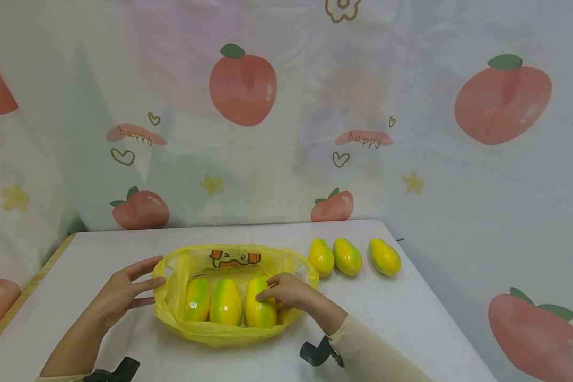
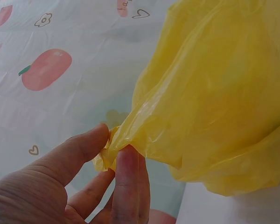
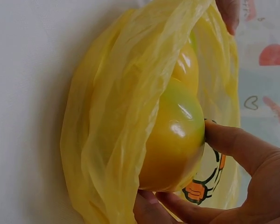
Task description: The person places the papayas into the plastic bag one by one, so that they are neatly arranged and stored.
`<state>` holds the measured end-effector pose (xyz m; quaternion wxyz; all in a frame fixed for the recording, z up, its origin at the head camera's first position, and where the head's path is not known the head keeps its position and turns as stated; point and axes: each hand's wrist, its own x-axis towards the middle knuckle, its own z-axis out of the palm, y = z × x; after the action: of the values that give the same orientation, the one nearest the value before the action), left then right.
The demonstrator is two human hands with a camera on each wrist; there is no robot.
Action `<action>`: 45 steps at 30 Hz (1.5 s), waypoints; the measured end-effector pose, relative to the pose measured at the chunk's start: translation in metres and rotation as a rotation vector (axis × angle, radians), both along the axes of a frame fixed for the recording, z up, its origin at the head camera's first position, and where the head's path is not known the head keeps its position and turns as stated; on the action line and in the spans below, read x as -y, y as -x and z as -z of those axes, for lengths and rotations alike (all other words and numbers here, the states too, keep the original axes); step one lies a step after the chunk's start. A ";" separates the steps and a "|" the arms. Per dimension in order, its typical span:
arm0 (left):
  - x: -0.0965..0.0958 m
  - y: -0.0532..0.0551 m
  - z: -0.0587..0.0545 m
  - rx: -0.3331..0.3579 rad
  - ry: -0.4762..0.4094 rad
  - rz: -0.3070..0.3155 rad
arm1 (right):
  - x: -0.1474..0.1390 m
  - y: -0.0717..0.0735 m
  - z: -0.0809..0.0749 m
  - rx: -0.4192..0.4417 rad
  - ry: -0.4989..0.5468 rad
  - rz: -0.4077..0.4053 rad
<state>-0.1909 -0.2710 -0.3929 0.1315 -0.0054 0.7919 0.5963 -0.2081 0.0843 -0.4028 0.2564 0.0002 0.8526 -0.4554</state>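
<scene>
A thin yellow plastic bag (image 1: 210, 335) lies on the table with its mouth spread toward me. My left hand (image 1: 121, 292) pinches the bag's left edge; the left wrist view shows a bunched bit of plastic (image 2: 113, 144) between thumb and fingers. Inside the bag, a left mango (image 1: 198, 301) and a middle mango (image 1: 226, 303), both glossy yellow-green, lie side by side. My right hand (image 1: 288, 291) reaches into the mouth and grips the rightmost mango (image 1: 260, 313). In the right wrist view, thumb and fingers are around this mango (image 3: 177, 135), and the bag's near wall covers part of it.
To the right of the bag lie three more mangoes: one close to its rim (image 1: 321, 258), a second mango (image 1: 347, 257) beside that, and a third mango (image 1: 384, 258) near the right edge of the white table (image 1: 410, 329). A fruit-patterned cloth (image 1: 286, 159) hangs behind.
</scene>
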 end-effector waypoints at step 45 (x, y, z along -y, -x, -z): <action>0.001 0.001 0.001 0.010 -0.001 0.002 | -0.018 0.012 -0.025 -0.039 0.050 -0.046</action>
<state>-0.1923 -0.2718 -0.3940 0.1361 -0.0076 0.7908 0.5967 -0.2201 0.1023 -0.3778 0.2502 -0.0349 0.8454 -0.4706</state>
